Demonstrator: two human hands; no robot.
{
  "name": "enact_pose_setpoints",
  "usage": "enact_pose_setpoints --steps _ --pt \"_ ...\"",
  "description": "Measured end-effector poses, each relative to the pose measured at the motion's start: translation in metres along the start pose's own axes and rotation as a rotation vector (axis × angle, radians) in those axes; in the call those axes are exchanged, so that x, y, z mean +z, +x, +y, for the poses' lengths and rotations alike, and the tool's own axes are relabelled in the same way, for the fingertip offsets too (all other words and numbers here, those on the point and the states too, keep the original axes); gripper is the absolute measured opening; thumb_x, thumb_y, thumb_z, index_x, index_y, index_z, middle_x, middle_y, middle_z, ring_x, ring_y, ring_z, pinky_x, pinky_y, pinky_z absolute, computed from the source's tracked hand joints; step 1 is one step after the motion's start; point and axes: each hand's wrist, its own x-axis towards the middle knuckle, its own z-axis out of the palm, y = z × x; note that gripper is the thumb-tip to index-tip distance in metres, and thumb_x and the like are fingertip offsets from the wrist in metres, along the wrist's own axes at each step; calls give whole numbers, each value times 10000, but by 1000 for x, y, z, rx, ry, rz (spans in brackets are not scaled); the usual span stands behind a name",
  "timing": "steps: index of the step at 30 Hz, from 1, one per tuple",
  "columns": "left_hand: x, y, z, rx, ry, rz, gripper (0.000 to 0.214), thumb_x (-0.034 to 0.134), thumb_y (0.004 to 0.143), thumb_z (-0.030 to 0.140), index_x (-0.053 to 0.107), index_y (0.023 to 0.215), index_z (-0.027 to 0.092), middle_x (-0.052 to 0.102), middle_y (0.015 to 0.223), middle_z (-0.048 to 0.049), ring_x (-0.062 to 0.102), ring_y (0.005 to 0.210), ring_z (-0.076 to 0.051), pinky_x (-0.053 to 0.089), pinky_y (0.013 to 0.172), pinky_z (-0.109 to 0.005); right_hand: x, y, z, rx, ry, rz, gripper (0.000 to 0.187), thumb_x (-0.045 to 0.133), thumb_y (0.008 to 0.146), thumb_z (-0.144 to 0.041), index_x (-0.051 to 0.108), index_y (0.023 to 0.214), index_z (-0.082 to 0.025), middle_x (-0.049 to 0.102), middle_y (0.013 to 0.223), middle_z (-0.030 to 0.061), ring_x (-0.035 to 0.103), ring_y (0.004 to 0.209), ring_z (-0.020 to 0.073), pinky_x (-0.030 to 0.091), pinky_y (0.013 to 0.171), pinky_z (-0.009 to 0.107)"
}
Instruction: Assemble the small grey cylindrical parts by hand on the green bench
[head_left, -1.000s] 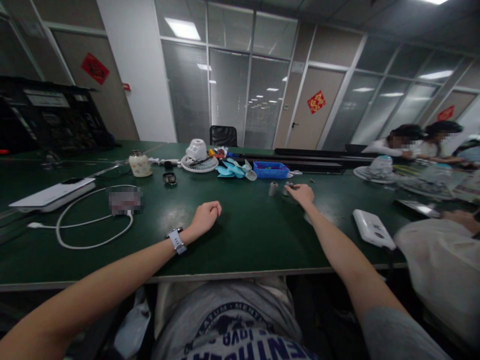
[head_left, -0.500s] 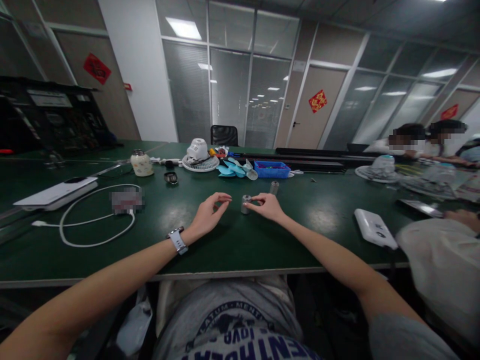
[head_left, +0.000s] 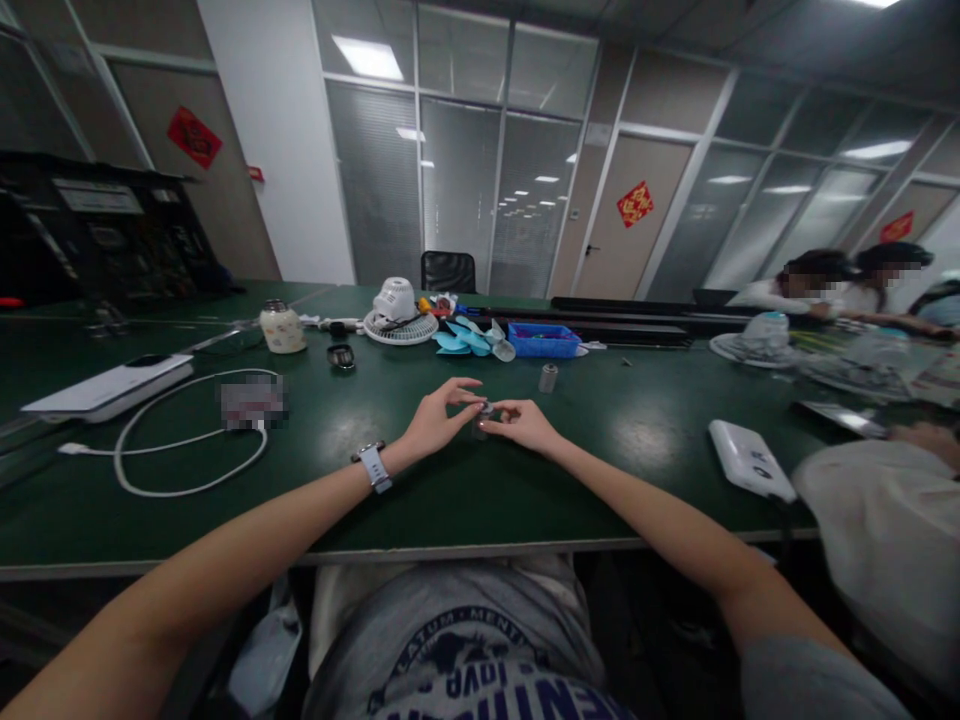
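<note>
A small grey metal cylinder is between my two hands, low over the green table or standing on it; fingers cover most of it. My right hand pinches it from the right with thumb and fingers. From the left, my left hand has its thumb and fingertips closed at the cylinder's top, with the forefinger stretched out above. A second, similar metal cylinder stands upright on the table just beyond my right hand.
Behind are a white fan part, light-blue fan blades and a blue basket. A cream bottle and a white cable lie left. At right are a white device and a person's sleeve.
My left hand has moved right to meet the cylinder at its top. My right hand has shifted slightly left and down with the cylinder, leaving the second cylinder fully visible.
</note>
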Motion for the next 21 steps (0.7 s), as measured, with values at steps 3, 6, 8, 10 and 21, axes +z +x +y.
enact_pose_setpoints --steps 3,6,8,10,21 --pt "-1 4 -2 -21 -8 20 412 651 807 398 543 1150 197 748 972 -67 688 967 -205 492 906 -373 3 -1 -3 39 69 -2 569 776 589 -519 712 992 -123 452 542 -72 351 514 79 263 528 245" --pt "-4 5 -2 -29 -10 17 431 709 751 403 570 1101 192 754 914 -63 700 910 -208 508 870 -366 6 -4 -8 45 106 -15 531 791 568 -511 707 933 -135 434 532 -81 337 511 77 250 523 246" --pt "-6 5 -1 -32 -10 18 430 735 724 397 571 1062 187 756 858 -55 706 869 -207 519 837 -357 7 -6 -11 41 116 -28 516 793 564 -520 698 906 -145 433 533 -82 344 511 78 251 521 246" --pt "-6 5 1 -31 -16 17 428 747 711 383 552 1038 188 756 814 -45 709 840 -205 524 810 -347 9 -8 -12 31 112 -33 499 793 563 -530 682 872 -154 435 537 -82 355 512 79 260 519 243" --pt "-21 0 3 -122 -13 181 464 739 715 406 435 1008 212 752 849 -55 718 855 -219 508 783 -340 8 -16 -20 -99 4 13 510 767 569 -609 511 708 -190 469 588 -65 387 522 80 289 499 227"
